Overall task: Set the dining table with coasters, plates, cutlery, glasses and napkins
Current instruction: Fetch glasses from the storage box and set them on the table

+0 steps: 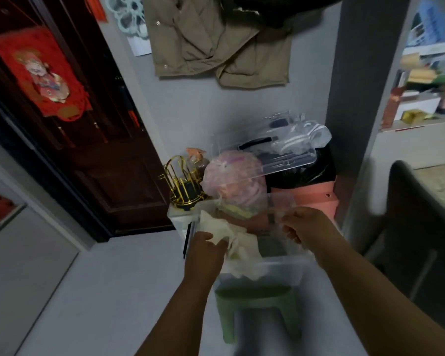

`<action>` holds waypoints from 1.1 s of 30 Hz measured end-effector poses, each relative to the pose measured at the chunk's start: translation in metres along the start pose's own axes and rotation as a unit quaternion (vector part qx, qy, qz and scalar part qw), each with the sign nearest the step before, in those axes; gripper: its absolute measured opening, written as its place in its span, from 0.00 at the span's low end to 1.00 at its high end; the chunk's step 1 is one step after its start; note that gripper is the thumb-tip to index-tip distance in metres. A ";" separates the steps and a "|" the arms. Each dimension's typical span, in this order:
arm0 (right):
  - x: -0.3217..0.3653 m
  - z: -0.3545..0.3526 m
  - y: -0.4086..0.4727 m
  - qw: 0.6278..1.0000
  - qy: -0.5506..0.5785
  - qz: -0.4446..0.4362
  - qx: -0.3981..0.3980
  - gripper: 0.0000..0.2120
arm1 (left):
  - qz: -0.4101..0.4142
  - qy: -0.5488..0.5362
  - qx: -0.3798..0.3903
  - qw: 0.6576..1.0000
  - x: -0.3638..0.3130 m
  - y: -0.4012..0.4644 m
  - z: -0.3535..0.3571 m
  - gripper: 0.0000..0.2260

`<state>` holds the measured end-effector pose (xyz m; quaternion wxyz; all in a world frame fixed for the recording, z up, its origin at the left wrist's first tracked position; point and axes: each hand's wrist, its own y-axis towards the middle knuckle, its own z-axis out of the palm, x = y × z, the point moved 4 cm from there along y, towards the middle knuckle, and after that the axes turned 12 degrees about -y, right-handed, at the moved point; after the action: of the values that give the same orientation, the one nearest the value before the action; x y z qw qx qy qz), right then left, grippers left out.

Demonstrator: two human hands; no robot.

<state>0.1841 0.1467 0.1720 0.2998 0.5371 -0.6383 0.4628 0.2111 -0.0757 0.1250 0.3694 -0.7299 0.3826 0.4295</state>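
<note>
A clear plastic storage box stands on a green plastic stool. A crumpled white cloth, perhaps napkins, hangs over the box's near left side. My left hand grips this cloth at its left edge. My right hand reaches into the box from the right with curled fingers; what it holds is blurred. A bag of pink and yellow items lies in the back of the box.
A clear lid leans behind the box, over a black bag and a pink bin. A gold wire rack stands to the left. A dark door is at left, a dark chair at right. Coats hang above.
</note>
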 end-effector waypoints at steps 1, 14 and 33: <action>0.004 0.012 0.020 1.000 0.001 0.012 0.003 0.10 | -0.002 0.022 0.010 1.000 0.001 0.024 -0.001 0.21; -0.029 0.076 0.177 0.987 -0.076 0.143 0.017 0.09 | -0.125 0.284 0.156 0.938 0.092 0.180 0.061 0.46; -0.040 0.055 0.264 0.988 -0.056 0.141 -0.029 0.08 | -0.017 0.040 0.246 0.968 0.070 0.234 0.156 0.10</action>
<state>-0.0543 0.1118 0.0440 0.2104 0.4579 -0.7367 0.4509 -0.0237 -0.0585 -0.0444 0.5295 -0.6393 0.4785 0.2863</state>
